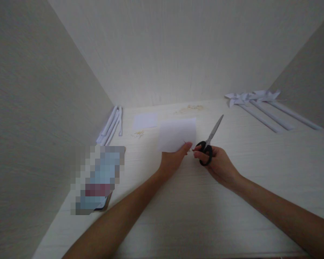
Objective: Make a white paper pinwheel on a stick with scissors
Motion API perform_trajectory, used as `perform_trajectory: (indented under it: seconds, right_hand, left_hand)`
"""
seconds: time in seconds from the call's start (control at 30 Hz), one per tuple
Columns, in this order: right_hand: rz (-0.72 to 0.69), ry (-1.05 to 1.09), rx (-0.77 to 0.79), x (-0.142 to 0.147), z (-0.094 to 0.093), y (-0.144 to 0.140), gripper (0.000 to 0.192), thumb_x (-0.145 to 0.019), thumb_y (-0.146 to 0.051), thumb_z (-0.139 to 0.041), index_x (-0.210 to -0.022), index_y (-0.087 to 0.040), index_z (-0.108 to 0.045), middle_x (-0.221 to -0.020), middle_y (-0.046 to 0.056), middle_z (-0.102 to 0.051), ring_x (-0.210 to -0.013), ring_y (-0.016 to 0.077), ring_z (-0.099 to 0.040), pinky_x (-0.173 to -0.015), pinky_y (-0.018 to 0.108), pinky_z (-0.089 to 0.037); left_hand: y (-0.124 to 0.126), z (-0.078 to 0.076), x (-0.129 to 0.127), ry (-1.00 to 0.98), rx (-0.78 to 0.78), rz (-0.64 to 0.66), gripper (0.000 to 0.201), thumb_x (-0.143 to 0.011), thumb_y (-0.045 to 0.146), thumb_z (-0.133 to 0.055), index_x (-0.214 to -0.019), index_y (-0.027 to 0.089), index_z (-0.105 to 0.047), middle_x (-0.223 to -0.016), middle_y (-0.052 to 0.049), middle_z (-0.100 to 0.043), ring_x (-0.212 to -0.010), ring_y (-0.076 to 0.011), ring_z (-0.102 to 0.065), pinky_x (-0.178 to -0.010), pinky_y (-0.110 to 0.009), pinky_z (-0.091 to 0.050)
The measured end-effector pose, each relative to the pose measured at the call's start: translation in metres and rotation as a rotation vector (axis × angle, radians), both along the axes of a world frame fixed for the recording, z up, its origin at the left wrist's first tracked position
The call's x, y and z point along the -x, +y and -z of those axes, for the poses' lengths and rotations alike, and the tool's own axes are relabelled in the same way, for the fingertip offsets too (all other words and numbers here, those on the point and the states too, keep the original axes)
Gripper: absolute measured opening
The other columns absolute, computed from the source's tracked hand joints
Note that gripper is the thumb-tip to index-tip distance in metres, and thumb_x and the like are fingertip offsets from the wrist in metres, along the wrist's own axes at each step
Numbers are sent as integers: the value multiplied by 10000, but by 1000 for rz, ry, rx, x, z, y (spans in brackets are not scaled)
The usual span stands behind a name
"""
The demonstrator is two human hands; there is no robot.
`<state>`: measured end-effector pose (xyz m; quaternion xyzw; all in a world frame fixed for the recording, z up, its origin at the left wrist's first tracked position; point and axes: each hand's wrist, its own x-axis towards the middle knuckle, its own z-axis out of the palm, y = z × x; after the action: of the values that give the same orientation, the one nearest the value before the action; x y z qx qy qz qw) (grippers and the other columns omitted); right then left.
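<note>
My left hand (pixel 173 158) holds a white sheet of paper (pixel 176 133) by its near edge, raised a little above the pale tabletop (pixel 232 201). My right hand (pixel 218 164) grips black-handled scissors (pixel 211 138), fingers through the loops, the blades closed and pointing away to the upper right. The two hands nearly touch at the paper's lower right corner.
Rolled white paper sticks (pixel 112 124) lie at the back left by the wall. A small white paper square (pixel 145 120) lies behind the sheet. Paper pinwheels on long sticks (pixel 261 106) rest at the back right. A blurred flat object (pixel 98 178) lies at the left. Walls enclose three sides.
</note>
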<state>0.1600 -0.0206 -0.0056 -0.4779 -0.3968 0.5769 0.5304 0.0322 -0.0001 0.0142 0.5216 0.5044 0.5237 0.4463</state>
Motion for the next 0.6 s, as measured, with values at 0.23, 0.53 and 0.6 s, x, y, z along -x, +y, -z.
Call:
perform_trajectory:
  seconds: [0.23, 0.53, 0.6]
  right_hand:
    - [-2, -22, -26, 0, 3, 0, 229, -543, -313, -715, -655, -146, -605, -552, -14, -509, -536, 94, -428, -485, 229, -315]
    - [-15, -39, -5, 0, 1, -1, 242, -573, -341, -693, -659, -146, -578, -565, -8, -512, -499, 81, -393, -453, 228, -271]
    - [-12, -54, -3, 0, 2, 0, 258, -567, -358, -694, -655, -148, -574, -570, -4, -517, -503, 86, -402, -450, 230, -270]
  left_hand:
    - [-2, 1, 1, 53, -32, -1, 196, -596, 281, -649, -452, 203, -541, -445, 16, -537, -552, -149, -567, -683, -305, -477]
    - [-4, 1, -1, 51, -23, 19, 182, -596, 258, -652, -454, 203, -554, -458, 13, -546, -516, -137, -549, -684, -309, -474]
    - [-4, 1, -1, 43, -36, 22, 186, -594, 252, -652, -447, 205, -549, -457, 15, -546, -516, -136, -546, -688, -308, -475]
